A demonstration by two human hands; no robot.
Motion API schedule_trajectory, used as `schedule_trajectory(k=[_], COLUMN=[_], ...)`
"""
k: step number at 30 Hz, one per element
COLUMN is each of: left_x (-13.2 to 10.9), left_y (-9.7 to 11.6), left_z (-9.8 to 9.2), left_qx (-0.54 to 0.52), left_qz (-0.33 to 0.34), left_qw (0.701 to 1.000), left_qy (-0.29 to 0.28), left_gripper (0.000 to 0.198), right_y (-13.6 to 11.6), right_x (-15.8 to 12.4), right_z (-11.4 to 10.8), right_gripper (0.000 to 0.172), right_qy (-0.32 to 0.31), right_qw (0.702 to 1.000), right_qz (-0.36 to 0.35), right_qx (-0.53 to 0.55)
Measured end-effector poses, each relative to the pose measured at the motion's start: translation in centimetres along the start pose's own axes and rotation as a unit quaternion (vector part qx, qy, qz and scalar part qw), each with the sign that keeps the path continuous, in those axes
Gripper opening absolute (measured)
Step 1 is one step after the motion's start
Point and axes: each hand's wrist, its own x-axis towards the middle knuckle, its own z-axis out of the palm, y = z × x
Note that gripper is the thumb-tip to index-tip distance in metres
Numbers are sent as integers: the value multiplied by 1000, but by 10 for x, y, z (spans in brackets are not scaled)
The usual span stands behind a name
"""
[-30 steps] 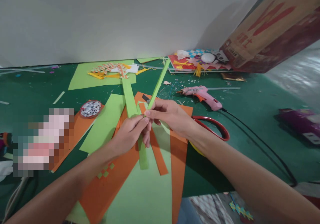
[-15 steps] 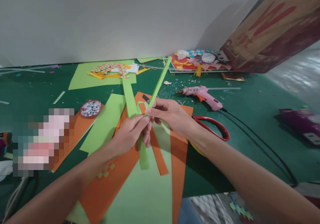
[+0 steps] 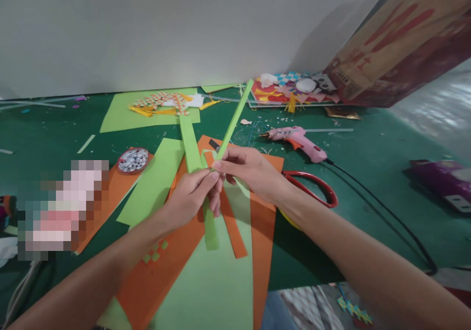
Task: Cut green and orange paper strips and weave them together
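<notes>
Lime-green paper in hand: a narrow strip (image 3: 237, 119) slants up from between two thumbs, left of the pink glue gun (image 3: 296, 141) on the green desk (image 3: 371, 173), as I watch from a distance through the head camera. Both hands are nearly closed; the left hand (image 3: 193, 188) pinches at the strip's lower end, and the right hand (image 3: 250, 168) grips it just beside, thumb against curled fingers. Whether the fold continues beneath, I cannot tell. Below and left of the glue gun lie an orange sheet (image 3: 150, 290) and a pale green sheet (image 3: 213, 286); a red handle (image 3: 312, 190) rests just below it. I judge the step to be creasing or aligning the strip's end; the next move calls for level thumbs, matched edges and light, even pressure.
</notes>
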Motion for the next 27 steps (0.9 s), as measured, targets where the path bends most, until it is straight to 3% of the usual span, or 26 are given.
schedule_trajectory(k=[10,18,27], left_x=[0,1,1], left_y=[-1,-1,-1], left_z=[0,-1,0], left_qx=[-2,-6,3], left_qz=[-1,3,0], left_qw=[1000,1000,1000], left_qy=[-4,2,-5], left_gripper=[30,30,31], right_y=[2,-1,3], right_x=[1,1,2], right_z=[-3,0,-3], right_gripper=[29,31,26], right_qy=[24,-1,42], right_qw=[999,1000,999], right_qz=[-22,-1,-24], right_qx=[1,-2,-1])
